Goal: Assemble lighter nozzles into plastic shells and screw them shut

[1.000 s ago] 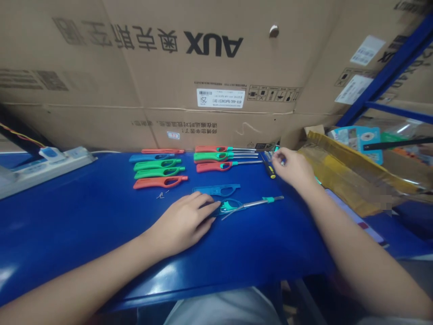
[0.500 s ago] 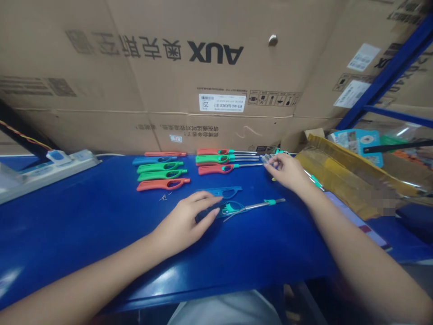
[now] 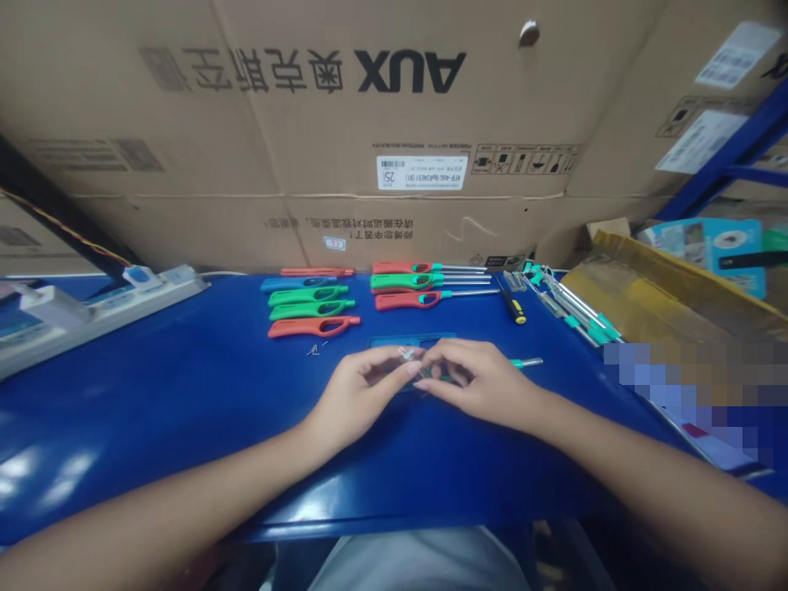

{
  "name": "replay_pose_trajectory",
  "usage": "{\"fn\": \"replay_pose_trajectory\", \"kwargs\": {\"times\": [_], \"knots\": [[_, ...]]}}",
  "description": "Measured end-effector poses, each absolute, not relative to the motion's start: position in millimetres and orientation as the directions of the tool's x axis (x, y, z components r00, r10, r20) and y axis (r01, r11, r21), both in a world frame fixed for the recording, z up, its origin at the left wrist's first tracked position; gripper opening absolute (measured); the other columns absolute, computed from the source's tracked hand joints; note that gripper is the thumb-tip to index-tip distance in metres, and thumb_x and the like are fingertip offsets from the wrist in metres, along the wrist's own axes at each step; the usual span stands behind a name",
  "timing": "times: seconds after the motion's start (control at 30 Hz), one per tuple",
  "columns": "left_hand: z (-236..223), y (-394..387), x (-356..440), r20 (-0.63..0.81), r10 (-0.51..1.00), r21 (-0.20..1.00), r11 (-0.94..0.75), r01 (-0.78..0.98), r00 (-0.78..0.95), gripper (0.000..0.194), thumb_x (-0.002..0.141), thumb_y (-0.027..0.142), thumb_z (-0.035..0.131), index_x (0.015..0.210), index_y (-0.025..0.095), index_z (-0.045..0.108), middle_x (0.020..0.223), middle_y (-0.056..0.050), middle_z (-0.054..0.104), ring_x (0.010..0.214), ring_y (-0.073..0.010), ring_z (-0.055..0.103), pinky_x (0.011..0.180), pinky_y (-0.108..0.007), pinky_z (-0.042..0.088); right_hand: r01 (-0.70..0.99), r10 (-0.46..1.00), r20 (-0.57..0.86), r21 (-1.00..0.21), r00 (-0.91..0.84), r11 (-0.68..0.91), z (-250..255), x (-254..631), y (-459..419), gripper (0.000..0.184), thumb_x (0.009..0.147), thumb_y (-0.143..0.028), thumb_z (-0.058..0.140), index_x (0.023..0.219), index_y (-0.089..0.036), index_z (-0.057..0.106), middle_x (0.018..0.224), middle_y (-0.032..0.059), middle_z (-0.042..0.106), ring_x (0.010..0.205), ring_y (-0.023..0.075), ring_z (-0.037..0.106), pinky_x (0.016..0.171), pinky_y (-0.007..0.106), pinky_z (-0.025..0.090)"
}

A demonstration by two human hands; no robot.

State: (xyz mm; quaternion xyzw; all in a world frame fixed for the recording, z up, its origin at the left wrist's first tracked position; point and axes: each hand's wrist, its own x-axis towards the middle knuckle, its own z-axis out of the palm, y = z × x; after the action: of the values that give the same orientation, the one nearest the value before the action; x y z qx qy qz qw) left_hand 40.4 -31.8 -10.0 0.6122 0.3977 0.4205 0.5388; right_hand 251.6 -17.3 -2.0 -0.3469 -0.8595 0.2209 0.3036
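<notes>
Head view: we found both hands meeting over the middle of the glossy blue desk [image 3: 197,402]. The left hand's [image 3: 363,386] fingers were closed in a pinch on a small, whitish, partly clear part [image 3: 405,353]. The right hand's [image 3: 486,382] fingers curled in close from the other side; we could not tell whether they gripped anything. We judged the two-sided hold was meant to steady so small a piece.

A translucent blue plastic shell [image 3: 385,340] lay just behind the fingers, partly hidden, and a slim metal rod with a teal collar [image 3: 530,362] stuck out past the right hand. Farther back, a row of orange, green and blue plastic handles [image 3: 295,311] lay side by side, apart from red and green bodies with metal tubes [image 3: 387,282]; we took this as sorting by kind, within reach. A black-and-yellow screwdriver [image 3: 515,308] lay near the tubes' tips.

Edges: tall brown cardboard [image 3: 277,148] bounded the back, a white power strip [image 3: 111,312] the left, a tape-covered yellow-brown carton [image 3: 588,287] the right. The widest room for moving seemed toward the front left.
</notes>
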Motion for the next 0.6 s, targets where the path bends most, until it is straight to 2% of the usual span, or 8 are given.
{"fn": "replay_pose_trajectory", "kwargs": {"times": [0.1, 0.2, 0.27, 0.33, 0.47, 0.6], "knots": [[-8, -28, 36, 0.047, 0.960, 0.998, -0.058, 0.035, 0.277, 0.036, 0.085, 0.041, 0.075, 0.110, 0.015, 0.074, 0.108, -0.008, 0.079, 0.102, -0.0229, 0.073, 0.097, -0.035, 0.058, 0.467, 0.649, 0.270, -0.508, -0.712, 0.724, 4, 264, -14, 0.022, 0.092, -0.030, 0.067, 0.112, -0.022, 0.065, 0.105, 0.0048, 0.067, 0.083, 0.0145, 0.063, 0.071, 0.025, 0.046], [-7, -22, 31, 0.037, 0.965, 0.997, -0.054, 0.060, 0.261, 0.041, 0.084, 0.043, 0.076, 0.114, 0.015, 0.072, 0.102, -0.007, 0.079, 0.096, -0.0216, 0.074, 0.093, -0.034, 0.059, 0.507, 0.596, 0.120, -0.412, -0.794, 0.757, 8, 271, -12, 0.017, 0.093, -0.027, 0.064, 0.110, -0.025, 0.066, 0.118, 0.0048, 0.063, 0.090, 0.0163, 0.064, 0.075, 0.028, 0.047], [-7, -20, 29, 0.039, 0.961, 0.996, -0.060, 0.071, 0.272, 0.043, 0.086, 0.046, 0.073, 0.116, 0.015, 0.071, 0.097, -0.006, 0.078, 0.092, -0.0208, 0.074, 0.089, -0.033, 0.059, 0.521, 0.589, 0.078, -0.385, -0.804, 0.762, 7, 272, -11, 0.010, 0.095, -0.028, 0.062, 0.101, -0.024, 0.068, 0.114, 0.0043, 0.063, 0.088, 0.0163, 0.064, 0.073, 0.029, 0.046], [-7, -19, 29, 0.028, 0.952, 0.996, -0.052, 0.072, 0.305, 0.045, 0.089, 0.049, 0.068, 0.119, 0.015, 0.069, 0.090, -0.005, 0.076, 0.086, -0.0192, 0.073, 0.083, -0.031, 0.060, 0.511, 0.586, 0.077, -0.410, -0.806, 0.756, 5, 272, -9, 0.009, 0.097, -0.028, 0.060, 0.097, -0.023, 0.068, 0.109, 0.0040, 0.063, 0.087, 0.0162, 0.063, 0.073, 0.029, 0.045], [-9, -20, 30, -0.014, 0.918, 0.998, -0.010, 0.060, 0.396, 0.045, 0.091, 0.049, 0.067, 0.121, 0.015, 0.067, 0.075, 0.000, 0.070, 0.070, -0.0138, 0.069, 0.071, -0.026, 0.057, 0.420, 0.582, 0.129, -0.570, -0.803, 0.706, 1, 272, -4, 0.006, 0.095, -0.023, 0.063, 0.095, -0.020, 0.068, 0.097, 0.0028, 0.065, 0.081, 0.0134, 0.059, 0.072, 0.025, 0.045], [-10, -20, 30, -0.044, 0.893, 0.999, 0.034, 0.031, 0.448, 0.039, 0.088, 0.043, 0.072, 0.113, 0.014, 0.067, 0.079, -0.001, 0.069, 0.069, -0.0120, 0.067, 0.067, -0.024, 0.056, 0.406, 0.668, 0.164, -0.681, -0.726, 0.609, -2, 274, 1, 0.007, 0.091, -0.024, 0.067, 0.091, -0.017, 0.069, 0.068, -0.0040, 0.056, 0.058, 0.0085, 0.045, 0.058, 0.021, 0.038]]}}
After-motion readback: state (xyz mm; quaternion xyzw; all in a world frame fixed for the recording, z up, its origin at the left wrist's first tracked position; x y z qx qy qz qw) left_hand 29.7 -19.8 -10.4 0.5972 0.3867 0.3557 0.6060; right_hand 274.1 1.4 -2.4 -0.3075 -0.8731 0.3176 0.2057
